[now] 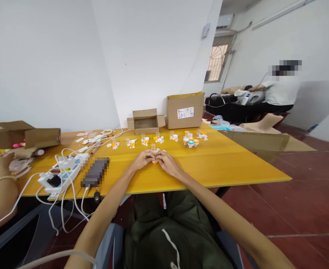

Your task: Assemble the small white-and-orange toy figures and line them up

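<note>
Head view. The person sits at a yellow table [209, 164] with both forearms stretched forward. The left hand [142, 160] and the right hand [168, 163] are drawn together, fingertips meeting over a small orange-and-white toy piece [155, 161] that rests on the tabletop just ahead of the person. The piece is mostly covered by the fingers; whether it is pinched or merely touched cannot be told.

Beyond the hands, a row of similar small toys [158, 140] stands across the table, with empty-looking clear cups among them. Further back sit an open small carton [145, 121] and a taller closed carton [185, 110]. To the left lie a white power strip [60, 175] with trailing cables and a dark flat device [95, 172].

A co-worker's hand [2, 160] with a bracelet works at the far left edge. Another person sits well apart by the window.

Judgement: fine assembly of this kind is best done with both wrists braced on the table, the piece kept low and square between thumb and forefinger, and pressure applied evenly so the small part does not skid or spring away toward the row.
</note>
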`<state>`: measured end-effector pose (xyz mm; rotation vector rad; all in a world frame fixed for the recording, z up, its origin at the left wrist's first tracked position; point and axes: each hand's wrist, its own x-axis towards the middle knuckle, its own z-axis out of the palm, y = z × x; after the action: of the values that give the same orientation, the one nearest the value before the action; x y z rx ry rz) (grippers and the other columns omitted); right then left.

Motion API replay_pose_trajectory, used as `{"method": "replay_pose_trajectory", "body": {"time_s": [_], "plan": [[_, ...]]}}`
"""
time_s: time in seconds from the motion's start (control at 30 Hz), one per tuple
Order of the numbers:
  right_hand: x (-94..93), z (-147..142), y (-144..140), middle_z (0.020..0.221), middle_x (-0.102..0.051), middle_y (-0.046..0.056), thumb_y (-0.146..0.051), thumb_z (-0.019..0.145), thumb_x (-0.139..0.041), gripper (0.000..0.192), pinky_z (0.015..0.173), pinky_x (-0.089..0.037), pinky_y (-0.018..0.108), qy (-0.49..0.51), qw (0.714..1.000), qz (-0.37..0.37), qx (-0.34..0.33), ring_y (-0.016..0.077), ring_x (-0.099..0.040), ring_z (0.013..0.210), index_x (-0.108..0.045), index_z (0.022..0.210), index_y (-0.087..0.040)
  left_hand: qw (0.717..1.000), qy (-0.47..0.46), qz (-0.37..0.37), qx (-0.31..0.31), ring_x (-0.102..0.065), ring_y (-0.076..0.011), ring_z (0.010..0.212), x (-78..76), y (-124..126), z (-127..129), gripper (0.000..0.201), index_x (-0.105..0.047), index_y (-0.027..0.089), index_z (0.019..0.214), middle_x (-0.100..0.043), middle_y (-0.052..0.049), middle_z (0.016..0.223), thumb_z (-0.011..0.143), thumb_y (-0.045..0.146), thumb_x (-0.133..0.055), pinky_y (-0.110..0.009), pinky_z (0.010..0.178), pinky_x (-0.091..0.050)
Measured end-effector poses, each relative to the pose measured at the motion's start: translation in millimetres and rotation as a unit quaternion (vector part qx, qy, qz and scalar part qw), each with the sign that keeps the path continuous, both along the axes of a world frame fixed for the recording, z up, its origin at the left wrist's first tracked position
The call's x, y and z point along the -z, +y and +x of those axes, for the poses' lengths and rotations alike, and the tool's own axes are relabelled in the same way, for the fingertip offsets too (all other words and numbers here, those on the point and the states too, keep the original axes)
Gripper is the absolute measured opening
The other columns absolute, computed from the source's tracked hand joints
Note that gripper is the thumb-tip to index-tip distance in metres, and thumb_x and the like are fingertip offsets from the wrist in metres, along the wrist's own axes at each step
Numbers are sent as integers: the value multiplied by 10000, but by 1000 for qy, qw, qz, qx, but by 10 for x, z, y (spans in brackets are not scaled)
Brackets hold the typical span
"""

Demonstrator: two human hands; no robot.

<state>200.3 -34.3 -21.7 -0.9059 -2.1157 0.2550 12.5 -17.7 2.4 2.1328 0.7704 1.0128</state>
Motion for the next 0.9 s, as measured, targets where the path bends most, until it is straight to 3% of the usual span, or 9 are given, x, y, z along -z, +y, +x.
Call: {"method": "replay_pose_trajectory", "body": {"time_s": [0.63,0.9], "plan": [[-30,29,-143,1101,-655,82,-75,849,-534,258,940,-484,390,-38,998,47,23,228,-582,1064,-733,903,-230,999,23,14,-18,-620,-167,789,-32,-48,13,178,-697,172,763,-662,-39,827,843,330,-677,-306,765,-509],[11,18,-140,1121,-638,98,-106,851,-552,236,932,-489,395,-84,993,70,47,246,-559,1051,-727,954,-227,999,37,-14,-14,-607,-149,791,15,-47,4,313,-636,180,904,-671,-28,897,744,408,-780,-286,785,-509]]}}
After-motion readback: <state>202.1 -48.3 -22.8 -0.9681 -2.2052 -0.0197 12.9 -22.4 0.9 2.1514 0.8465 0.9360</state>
